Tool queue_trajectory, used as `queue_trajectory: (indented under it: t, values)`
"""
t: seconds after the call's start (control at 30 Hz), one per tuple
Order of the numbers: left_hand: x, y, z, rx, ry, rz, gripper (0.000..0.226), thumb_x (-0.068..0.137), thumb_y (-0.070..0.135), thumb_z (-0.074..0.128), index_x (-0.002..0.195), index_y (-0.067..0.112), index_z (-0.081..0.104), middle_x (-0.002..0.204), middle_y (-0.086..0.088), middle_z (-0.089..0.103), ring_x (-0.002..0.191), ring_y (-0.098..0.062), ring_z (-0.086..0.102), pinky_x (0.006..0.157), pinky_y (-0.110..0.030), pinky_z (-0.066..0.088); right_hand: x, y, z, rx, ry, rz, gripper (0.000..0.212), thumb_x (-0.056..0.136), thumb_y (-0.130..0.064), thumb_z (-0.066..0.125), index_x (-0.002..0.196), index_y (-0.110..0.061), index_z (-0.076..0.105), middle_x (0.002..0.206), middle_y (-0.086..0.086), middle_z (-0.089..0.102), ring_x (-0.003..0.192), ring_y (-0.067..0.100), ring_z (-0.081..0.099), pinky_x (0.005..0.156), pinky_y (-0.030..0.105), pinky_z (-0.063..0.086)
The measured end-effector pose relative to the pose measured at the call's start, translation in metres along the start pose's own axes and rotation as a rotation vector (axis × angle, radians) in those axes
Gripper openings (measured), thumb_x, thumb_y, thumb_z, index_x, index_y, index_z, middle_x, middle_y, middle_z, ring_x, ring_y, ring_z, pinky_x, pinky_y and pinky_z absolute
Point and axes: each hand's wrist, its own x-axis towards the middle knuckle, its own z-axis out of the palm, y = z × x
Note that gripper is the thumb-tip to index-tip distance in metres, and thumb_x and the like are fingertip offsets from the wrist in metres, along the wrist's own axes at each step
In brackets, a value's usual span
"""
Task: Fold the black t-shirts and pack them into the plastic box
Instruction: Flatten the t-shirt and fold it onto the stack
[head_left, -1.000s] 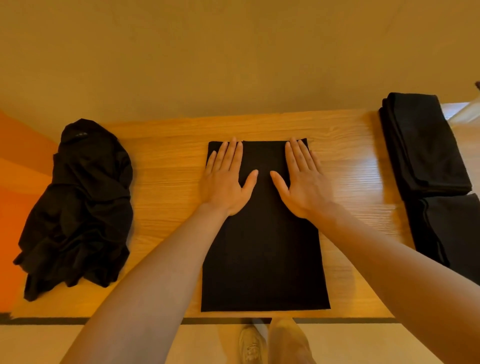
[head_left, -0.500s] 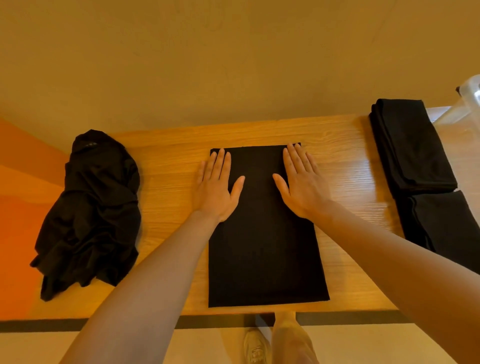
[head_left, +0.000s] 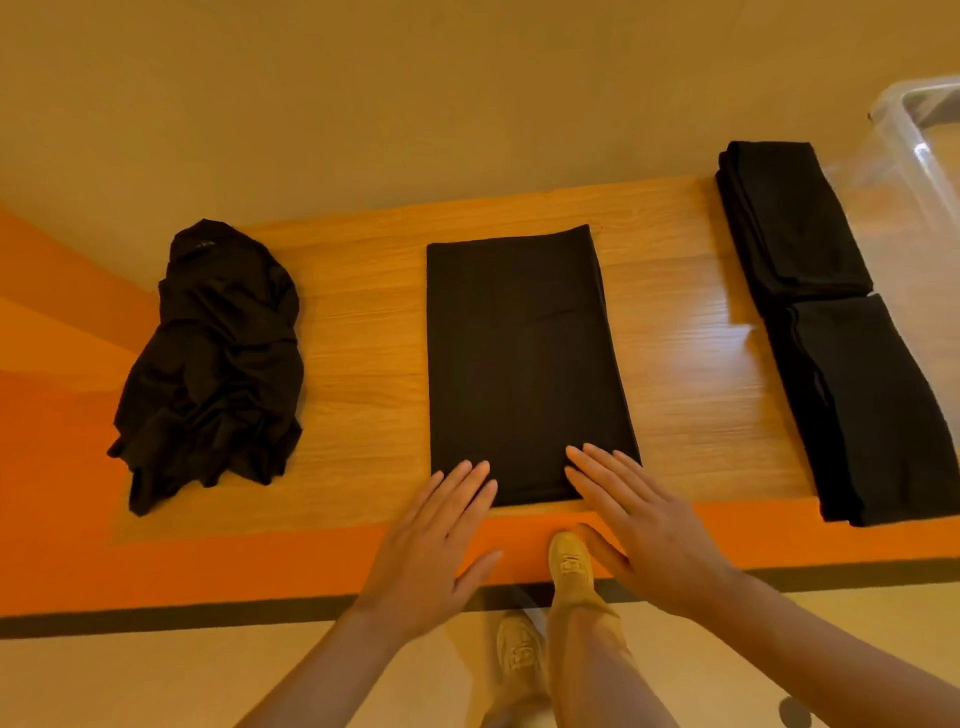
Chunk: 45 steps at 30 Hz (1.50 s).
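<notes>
**Flat hands at the near edge of a half-folded shirt**

While both hands lie with fingers straight and together, the half-folded black t-shirt (head_left: 524, 364) occupies the centre of the frame as a long dark rectangle on the wooden table (head_left: 363, 322). Its long axis runs from the lower centre toward the upper centre, leaning slightly so that the far short edge sits a little right of the near one; the far right corner rises a touch higher than the far left. The left hand (head_left: 431, 540) is spread flat, palm down, with its fingertips (head_left: 480, 467) touching the shirt's near left corner, the palm lying over the orange border of the table. The right hand (head_left: 644, 525) is likewise flat, fingertips (head_left: 582, 454) resting on the near right corner, thumb trailing over the table edge. Neither hand grasps the cloth. At left of the frame an unfolded heap of black shirts (head_left: 213, 364) lies crumpled, well apart from the hands. At right, two folded black shirts (head_left: 831, 322) lie end to end, touching, their long axes parallel to each other and tilted toward the upper left. A clear plastic box (head_left: 914, 135) shows at the upper right corner, just beside the farther folded shirt
</notes>
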Motion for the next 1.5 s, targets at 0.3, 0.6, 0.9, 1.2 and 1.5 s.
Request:
queue_trajectory:
  t: [0.3,0.6,0.9,1.2,1.5]
  values:
    - [-0.012,-0.009,0.013,0.066,0.327,0.16,0.027,0.087,0.005,0.055,0.11,0.002,0.07,0.115,-0.014,0.068,0.108,-0.025,0.065,0.094,-0.034,0.052,-0.021,0.006,0.015,-0.101,0.192,-0.008,0.074,0.066,0.007,0.079,0.133,-0.009,0.052,0.14,0.011,0.051,0.133,0.025,0.044,0.115,0.041,0.028]
    - [-0.021,-0.001,0.011,0.094,0.363,0.128,0.015,0.088,0.004,0.063,0.101,0.005,0.07,0.1,-0.009,0.069,0.093,-0.022,0.065,0.079,-0.033,0.053,-0.033,0.007,0.007,0.01,0.35,-0.057,0.037,0.069,0.002,0.081,0.104,-0.008,0.073,0.112,0.008,0.07,0.108,0.024,0.066,0.086,0.041,0.057]
    - [-0.038,0.02,-0.007,-0.051,0.524,-0.01,0.012,0.083,0.009,0.064,0.093,0.011,0.071,0.091,0.0,0.068,0.089,-0.014,0.061,0.088,-0.033,0.041,-0.064,0.014,-0.013,0.16,0.381,0.034,0.026,0.089,-0.021,0.053,0.101,-0.008,0.072,0.095,0.005,0.071,0.091,0.018,0.067,0.069,0.034,0.059]
    - [-0.023,0.034,-0.029,-0.323,0.62,-0.227,0.017,0.088,0.023,0.057,0.095,0.016,0.07,0.096,0.01,0.065,0.099,-0.001,0.054,0.095,-0.023,0.031,-0.053,0.018,-0.05,0.756,0.345,0.273,0.032,0.083,-0.003,0.069,0.106,-0.025,0.065,0.1,-0.009,0.066,0.099,0.0,0.061,0.09,0.012,0.046]
    - [0.062,0.005,-0.055,-0.626,0.53,-0.689,0.017,0.09,0.017,0.065,0.107,0.014,0.068,0.095,0.009,0.064,0.084,0.007,0.056,0.074,0.001,0.04,0.038,0.05,-0.074,0.846,0.259,0.594,0.022,0.09,-0.021,0.065,0.111,-0.02,0.065,0.097,-0.007,0.066,0.091,0.003,0.061,0.07,0.01,0.044]
